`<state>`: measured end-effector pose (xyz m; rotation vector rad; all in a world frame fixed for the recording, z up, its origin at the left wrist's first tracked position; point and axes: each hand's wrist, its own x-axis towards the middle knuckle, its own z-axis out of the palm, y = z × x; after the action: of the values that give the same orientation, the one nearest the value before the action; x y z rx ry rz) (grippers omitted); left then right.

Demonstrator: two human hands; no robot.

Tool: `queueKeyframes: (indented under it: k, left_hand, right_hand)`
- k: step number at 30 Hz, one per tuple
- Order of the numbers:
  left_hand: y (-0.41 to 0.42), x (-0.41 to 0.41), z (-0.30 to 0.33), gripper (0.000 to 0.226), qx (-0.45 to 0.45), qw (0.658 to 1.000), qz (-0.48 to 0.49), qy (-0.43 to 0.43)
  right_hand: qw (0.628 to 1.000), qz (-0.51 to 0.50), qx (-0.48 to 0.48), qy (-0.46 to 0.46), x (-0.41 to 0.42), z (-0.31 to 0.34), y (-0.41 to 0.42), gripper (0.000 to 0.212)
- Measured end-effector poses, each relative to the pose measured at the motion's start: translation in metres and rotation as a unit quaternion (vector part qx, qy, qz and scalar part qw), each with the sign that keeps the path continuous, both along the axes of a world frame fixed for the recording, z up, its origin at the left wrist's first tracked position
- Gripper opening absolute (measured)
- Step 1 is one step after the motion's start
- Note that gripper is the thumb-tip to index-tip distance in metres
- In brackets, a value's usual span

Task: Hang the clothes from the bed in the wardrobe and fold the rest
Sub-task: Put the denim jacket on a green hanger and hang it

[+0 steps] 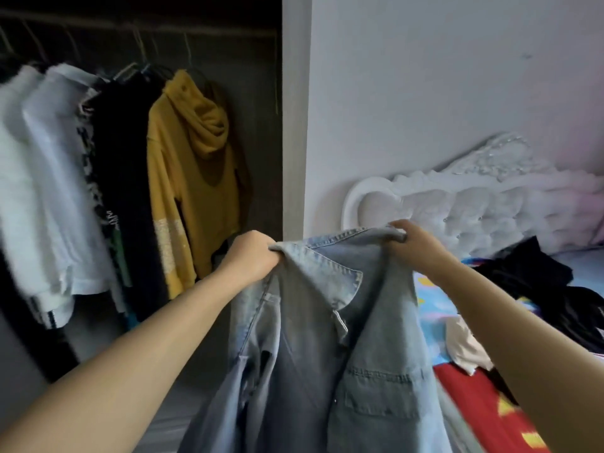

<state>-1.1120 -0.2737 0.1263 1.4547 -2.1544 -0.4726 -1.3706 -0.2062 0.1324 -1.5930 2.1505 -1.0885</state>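
Denim jacket (330, 322) held up mid-frame by the collar, pale stiff cloth, pocket stitched. Left hand (251, 256) fingers clenched on left shoulder, right hand (415, 245) pinching right. Wardrobe (255, 132) left, mustard hoodie (192, 178) hanging; bed (483, 403) right.

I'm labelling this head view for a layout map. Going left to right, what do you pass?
White tops → black garment → yellow hoodie → left hand → denim jacket → right hand → black clothes on the bed.
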Motion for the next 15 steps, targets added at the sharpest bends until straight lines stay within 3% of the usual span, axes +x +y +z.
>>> queueKeyframes:
  k: [3, 5, 6, 8, 10, 13, 15]
  left_hand:
    - [0.011, -0.010, 0.020, 0.042, -0.011, 0.999, -0.021, 0.037]
    - [0.015, -0.016, 0.030, 0.041, -0.012, 0.998, -0.036, 0.041]
    - [0.016, -0.018, 0.033, 0.039, -0.021, 0.998, -0.042, 0.038]
    - [0.017, -0.019, 0.039, 0.028, -0.052, 0.997, -0.044, 0.023]
    - [0.015, -0.009, 0.038, 0.020, -0.090, 0.995, -0.035, 0.002]
    - [0.003, 0.019, 0.016, 0.006, -0.202, 0.979, 0.011, -0.010]
    - [-0.008, 0.044, -0.015, 0.016, -0.196, 0.979, 0.053, 0.004]
  right_hand:
    - [0.976, 0.162, 0.136, 0.044, 0.042, 0.011, 0.019, 0.088]
    - [0.957, 0.231, 0.147, 0.098, 0.079, 0.006, 0.023, 0.094]
    - [0.962, 0.220, 0.109, 0.117, 0.096, 0.002, 0.020, 0.085]
    - [0.979, 0.158, 0.001, 0.125, 0.113, 0.004, 0.006, 0.046]
    - [0.980, 0.130, -0.047, 0.141, 0.123, 0.012, -0.008, 0.018]
    - [0.978, 0.133, -0.071, 0.143, 0.137, 0.028, -0.028, 0.015]
    - [0.977, 0.120, -0.087, 0.155, 0.151, 0.040, -0.042, 0.020]
